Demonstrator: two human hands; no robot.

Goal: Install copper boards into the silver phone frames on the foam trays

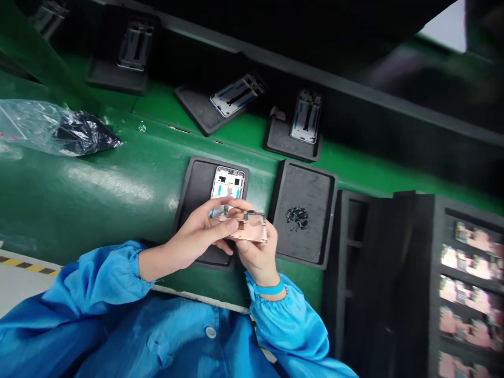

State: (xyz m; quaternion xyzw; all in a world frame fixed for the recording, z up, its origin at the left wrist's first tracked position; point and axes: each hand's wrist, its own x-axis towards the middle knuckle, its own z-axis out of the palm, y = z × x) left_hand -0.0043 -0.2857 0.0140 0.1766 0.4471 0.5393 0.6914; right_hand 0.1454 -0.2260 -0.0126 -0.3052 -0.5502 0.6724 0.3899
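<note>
My left hand [192, 239] and my right hand [255, 254] together hold a copper-coloured metal plate [248, 228], likely a phone part, pinching it between fingers and thumbs above a black rubber mat [188, 210]. My left fingers lie over its top edge, and my right hand supports it from below. Just beyond my fingers, a phone frame with a silver rim [227, 184] lies on the mat, its lower end hidden by my hands. A blue wristband [270, 287] circles my right wrist, and blue sleeves cover both arms.
A second black mat [305, 212] with a patch of black specks lies to the right. Several phone frames on mats [236, 95] stand on a raised green shelf beyond. A black foam tray [435, 273] holds rows of copper parts at right. A plastic bag [59, 128] lies at left.
</note>
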